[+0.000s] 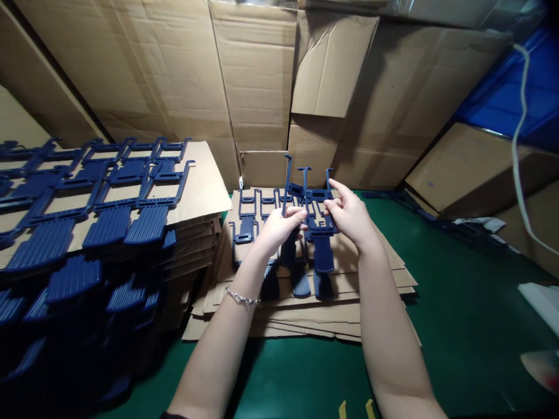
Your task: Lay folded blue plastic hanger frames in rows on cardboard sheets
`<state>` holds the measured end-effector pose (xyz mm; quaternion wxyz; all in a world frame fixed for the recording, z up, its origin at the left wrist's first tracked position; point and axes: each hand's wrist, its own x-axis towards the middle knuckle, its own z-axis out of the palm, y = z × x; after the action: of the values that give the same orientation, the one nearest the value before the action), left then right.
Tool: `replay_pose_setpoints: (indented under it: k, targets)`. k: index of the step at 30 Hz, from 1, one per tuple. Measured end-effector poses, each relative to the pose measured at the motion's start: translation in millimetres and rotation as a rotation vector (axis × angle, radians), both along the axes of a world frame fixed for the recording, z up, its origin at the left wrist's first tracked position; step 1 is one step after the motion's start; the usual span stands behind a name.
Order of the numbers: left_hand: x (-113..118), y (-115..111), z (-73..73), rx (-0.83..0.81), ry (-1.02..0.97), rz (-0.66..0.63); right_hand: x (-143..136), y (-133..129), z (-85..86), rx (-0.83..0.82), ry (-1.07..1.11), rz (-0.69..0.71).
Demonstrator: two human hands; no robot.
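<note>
Near the middle of the head view, my left hand [279,230] is closed, thumb and fingers pinching a dark blue plastic frame [286,186] whose long hooked arm points upward. My right hand [349,212] grips the right side of a second dark blue plastic frame [324,254], which has a flat tongue-shaped plate at its lower end. Its index finger lies along the hooked arm. Both frames are over a cardboard stack [301,317], close together; whether they touch is unclear. More frames of this kind [247,227] lie in rows on the cardboard beneath, partly hidden by my hands.
At left, a taller stack of cardboard sheets [198,244] carries many blue frames [148,224], with plates overhanging its front edge. Large cardboard boxes [257,75] wall off the back. A white cable [515,139] hangs at right above the green surface [463,314].
</note>
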<state>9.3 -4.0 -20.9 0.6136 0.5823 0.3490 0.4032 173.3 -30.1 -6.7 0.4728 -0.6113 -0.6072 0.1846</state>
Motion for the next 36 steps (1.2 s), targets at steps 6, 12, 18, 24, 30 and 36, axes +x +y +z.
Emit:
replay_pose_setpoints:
  k: [6,12,18,24,30,36]
  targets:
    - [-11.0,4.5,7.3,-0.019,-0.045,0.149,54.4,-9.1,-8.1,-0.296,-0.160,-0.145]
    - [-17.5,8.8,8.4,-0.051,-0.117,0.178,87.7,0.5,-40.5,-0.540,-0.066,-0.089]
    - [-17.5,7.3,10.3,-0.061,-0.125,0.179,80.6,3.1,-42.5,-0.750,0.002,0.027]
    - [-16.9,6.9,13.0,-0.091,-0.133,0.167,81.8,-3.1,-36.6,-0.819,0.008,-0.037]
    - [-16.6,11.1,7.5,-0.100,-0.086,0.144,83.1,1.9,-47.1,-0.912,0.013,-0.027]
    - [-16.3,9.5,7.9,-0.087,-0.063,0.135,80.1,5.5,-53.8,-0.925,0.047,-0.033]
